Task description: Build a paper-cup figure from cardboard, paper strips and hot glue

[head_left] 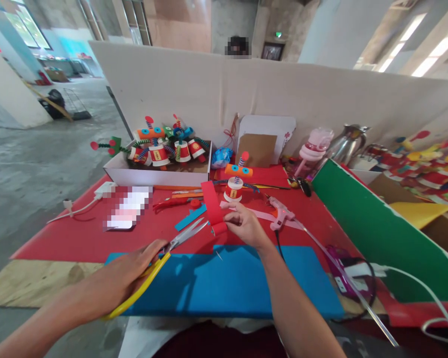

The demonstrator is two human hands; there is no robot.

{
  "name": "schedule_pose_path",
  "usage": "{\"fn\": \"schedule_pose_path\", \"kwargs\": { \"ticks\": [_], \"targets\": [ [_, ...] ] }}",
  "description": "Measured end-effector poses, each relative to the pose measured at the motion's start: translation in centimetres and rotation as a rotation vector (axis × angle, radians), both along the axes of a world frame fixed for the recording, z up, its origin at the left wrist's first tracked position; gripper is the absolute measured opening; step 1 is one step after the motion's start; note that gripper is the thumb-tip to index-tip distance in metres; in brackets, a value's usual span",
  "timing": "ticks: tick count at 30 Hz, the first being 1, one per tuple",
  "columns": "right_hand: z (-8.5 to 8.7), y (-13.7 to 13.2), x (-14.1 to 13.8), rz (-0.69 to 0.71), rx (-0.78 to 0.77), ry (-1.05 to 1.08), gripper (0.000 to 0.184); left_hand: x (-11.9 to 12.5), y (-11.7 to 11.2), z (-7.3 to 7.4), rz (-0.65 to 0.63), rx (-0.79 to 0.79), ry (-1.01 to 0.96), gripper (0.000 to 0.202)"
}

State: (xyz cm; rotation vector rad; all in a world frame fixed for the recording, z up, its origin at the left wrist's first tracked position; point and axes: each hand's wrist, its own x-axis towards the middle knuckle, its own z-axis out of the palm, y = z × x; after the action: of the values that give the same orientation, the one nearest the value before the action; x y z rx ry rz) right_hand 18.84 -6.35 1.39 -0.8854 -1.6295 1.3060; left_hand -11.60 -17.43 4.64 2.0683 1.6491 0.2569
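Observation:
My left hand (144,266) is closed around a pair of yellow-handled scissors (184,236), whose blades point right toward a strip of red paper (212,204). My right hand (245,224) pinches that strip near its lower end, where the paper curls. A small pale sliver (219,255) shows below the strip, over the blue sheet (242,278). Just behind my right hand stands a paper-cup figure (233,190) with an orange tube head. Blue paper strips (190,218) lie beside the scissor tips.
A white box (159,178) holds several cup figures at the back left. A phone (129,209) lies on the red table covering. To the right are a pink glue gun (281,213) with a long glue stick, a green panel (381,233), cables and a metal jug (345,144).

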Motion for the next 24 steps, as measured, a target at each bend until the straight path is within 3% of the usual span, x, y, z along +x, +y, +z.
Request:
{"fn": "schedule_pose_path", "kwargs": {
  "ticks": [5, 24],
  "targets": [
    [-0.2, 0.0, 0.0, 0.036, -0.015, 0.006, 0.039, -0.3, 0.4, 0.2, -0.059, -0.181, -0.014, 0.052],
    [-0.3, -0.1, 0.2, 0.182, -0.106, 0.024, 0.048, 2.1, 0.9, 2.4, -0.099, -0.232, -0.120, 0.044]
  ]
}}
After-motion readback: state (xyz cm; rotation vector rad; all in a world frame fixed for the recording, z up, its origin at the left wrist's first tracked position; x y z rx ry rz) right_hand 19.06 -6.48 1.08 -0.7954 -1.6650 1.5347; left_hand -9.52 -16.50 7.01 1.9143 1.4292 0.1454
